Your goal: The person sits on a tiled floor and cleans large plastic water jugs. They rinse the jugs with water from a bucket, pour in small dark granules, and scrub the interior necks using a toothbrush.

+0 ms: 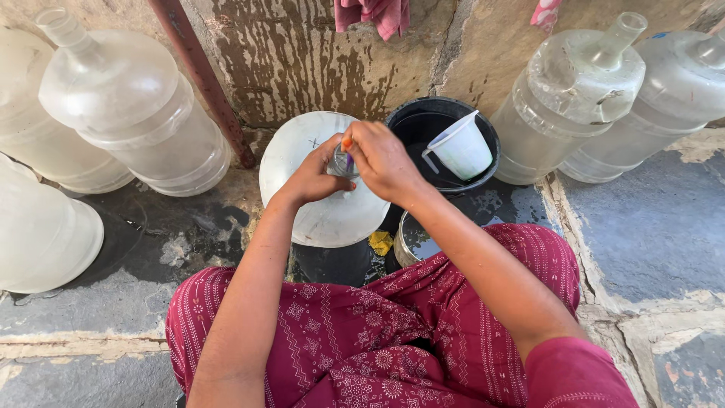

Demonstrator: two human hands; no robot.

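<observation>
Our left hand [317, 177] and right hand [381, 159] close together around the neck of the clear water jug [321, 215], which stands at twelve o'clock from our knees, the black bucket [411, 121] at its two o'clock.

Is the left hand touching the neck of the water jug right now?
Touching. The head view shows the left hand wrapped around the neck of the upright water jug, with the right hand at its mouth.

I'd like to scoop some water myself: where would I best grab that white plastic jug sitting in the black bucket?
Judging by its pose, take the white plastic jug by its handle, which sticks out on the side toward the two hands, coming from above. It lies tilted inside the round black bucket, so the bucket's wall blocks a sideways reach.
</observation>
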